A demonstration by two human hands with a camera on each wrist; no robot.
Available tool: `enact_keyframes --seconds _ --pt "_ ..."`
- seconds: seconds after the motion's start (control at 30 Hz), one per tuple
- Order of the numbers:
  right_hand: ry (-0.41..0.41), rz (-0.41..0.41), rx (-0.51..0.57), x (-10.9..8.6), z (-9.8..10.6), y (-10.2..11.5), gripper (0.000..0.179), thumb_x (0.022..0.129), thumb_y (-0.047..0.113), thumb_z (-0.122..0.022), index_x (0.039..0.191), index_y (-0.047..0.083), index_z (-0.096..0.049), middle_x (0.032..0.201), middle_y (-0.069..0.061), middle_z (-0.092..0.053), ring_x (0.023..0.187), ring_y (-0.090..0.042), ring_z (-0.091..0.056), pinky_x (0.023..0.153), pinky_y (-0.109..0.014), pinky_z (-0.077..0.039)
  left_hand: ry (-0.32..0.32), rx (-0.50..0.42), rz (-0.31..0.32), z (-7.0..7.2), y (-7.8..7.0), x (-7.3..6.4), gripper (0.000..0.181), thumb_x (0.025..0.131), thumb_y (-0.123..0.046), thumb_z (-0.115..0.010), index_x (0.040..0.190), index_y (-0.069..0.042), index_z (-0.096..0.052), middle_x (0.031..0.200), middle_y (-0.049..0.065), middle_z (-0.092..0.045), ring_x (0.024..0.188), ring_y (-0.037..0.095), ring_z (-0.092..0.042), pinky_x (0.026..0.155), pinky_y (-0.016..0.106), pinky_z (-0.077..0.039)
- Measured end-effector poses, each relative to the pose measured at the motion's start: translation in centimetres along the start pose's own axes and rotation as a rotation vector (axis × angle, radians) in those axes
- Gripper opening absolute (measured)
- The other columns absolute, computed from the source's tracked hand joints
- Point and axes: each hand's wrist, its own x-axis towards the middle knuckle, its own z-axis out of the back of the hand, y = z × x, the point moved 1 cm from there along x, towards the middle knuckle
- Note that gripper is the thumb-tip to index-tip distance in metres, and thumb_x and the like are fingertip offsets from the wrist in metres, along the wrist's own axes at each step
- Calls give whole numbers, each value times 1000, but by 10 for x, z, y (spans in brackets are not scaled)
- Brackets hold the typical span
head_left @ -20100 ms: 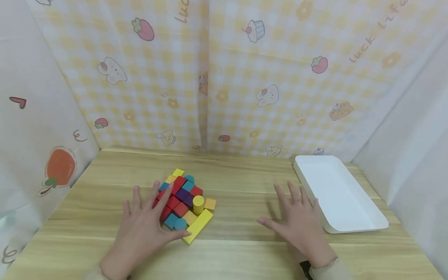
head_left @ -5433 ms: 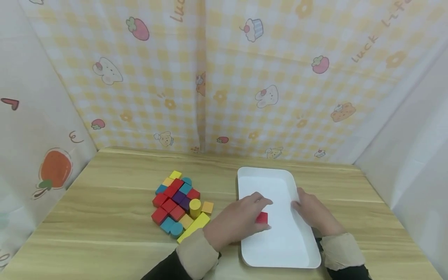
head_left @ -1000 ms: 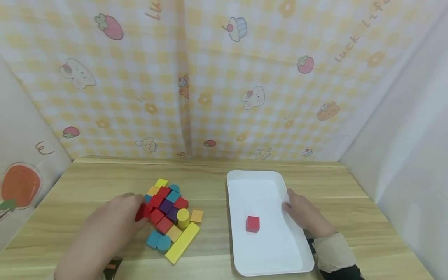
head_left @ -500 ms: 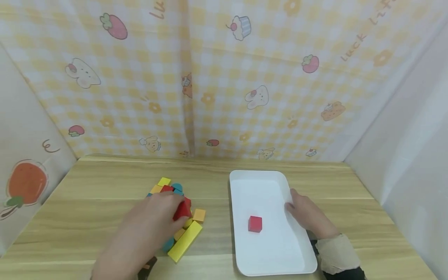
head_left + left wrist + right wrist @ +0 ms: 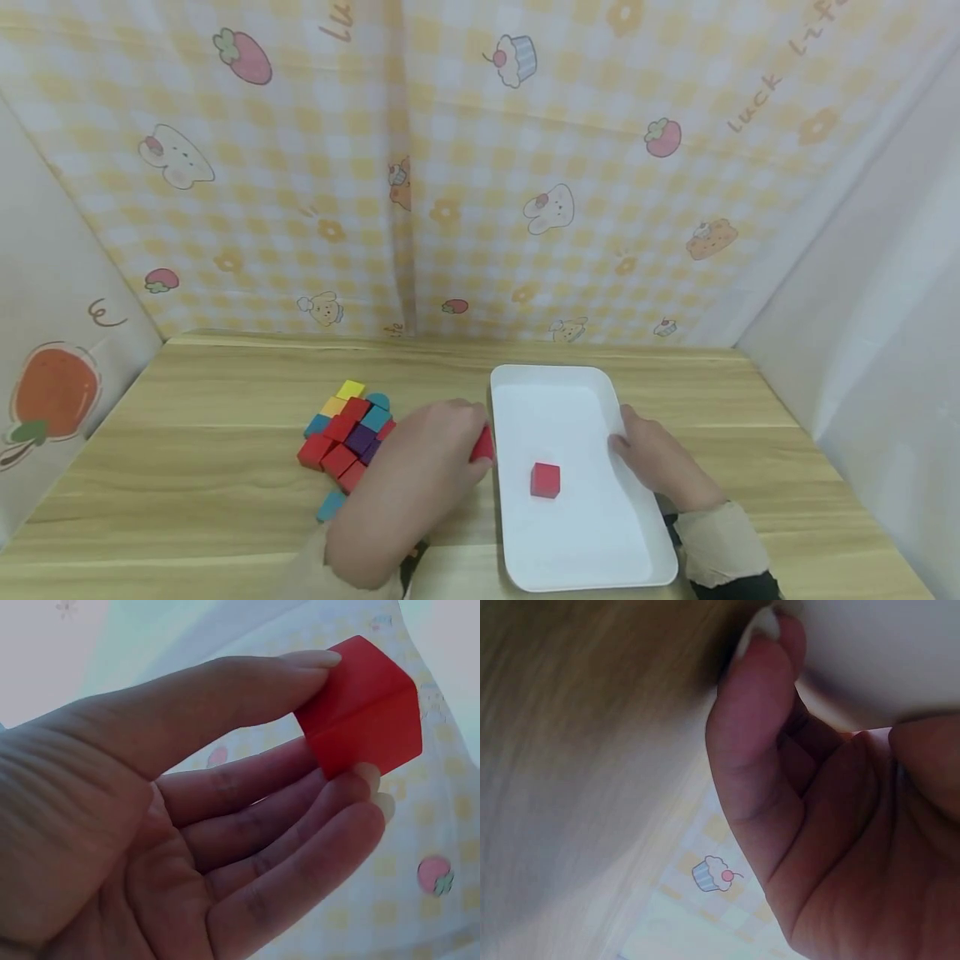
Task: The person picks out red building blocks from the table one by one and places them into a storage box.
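Observation:
My left hand (image 5: 416, 479) pinches a red cube (image 5: 364, 709) between thumb and fingertips, close to the left rim of a white tray (image 5: 585, 550). In the left wrist view the cube is held clear of any surface. Another red cube (image 5: 545, 481) lies inside the tray, left of its middle. My right hand (image 5: 660, 458) grips the tray's right rim, thumb on the inner side. Curled fingers (image 5: 754, 720) show in the right wrist view beside the tray's white wall. My left arm hides part of the block group.
Left of the tray, a cluster of wooden blocks (image 5: 339, 427) in red, blue, purple and yellow sits on the wooden table (image 5: 225, 467). One blue block (image 5: 331, 506) lies at its near side. A checked curtain (image 5: 480, 167) hangs behind the table.
My left hand has taken a red cube from the cluster's left side and carried it right, over the blocks, to the tray's edge. The right hand stays on the tray rim.

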Motion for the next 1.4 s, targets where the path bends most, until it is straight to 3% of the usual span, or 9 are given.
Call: enact_keyframes --seconds 0.23,0.63,1.1,1.4 --pt "-2 2 -4 1 -1 0 53 101 10 -54 141 -20 -35 129 -40 -58 116 -44 -65 91 -54 -56 20 -4 -53 -19 -6 18 15 82 -17 -84 81 -13 -69 71 -5 -58 66 10 -51 58 21 -43" --pt "-9 -1 -24 2 0 2 52 101 10 -55 140 -19 -36 126 -38 -60 114 -42 -66 91 -53 -56 44 -24 -91 -59 -1 43 15 81 -16 -85 84 -10 -72 70 -4 -60 65 11 -51 61 19 -45" --pt "4 -8 -3 1 -1 0 53 102 10 -53 141 -20 -33 130 -40 -57 116 -44 -64 92 -54 -56 65 -10 -80 -75 4 51 17 80 -17 -86 84 -9 -71 69 -3 -60 64 11 -51 61 19 -45" --pt "5 -14 -5 1 -1 0 56 101 9 -53 143 -21 -31 134 -41 -54 120 -47 -62 94 -55 -54 60 62 -79 -89 9 55 16 81 -15 -85 87 -8 -72 71 0 -64 63 12 -50 62 19 -48"
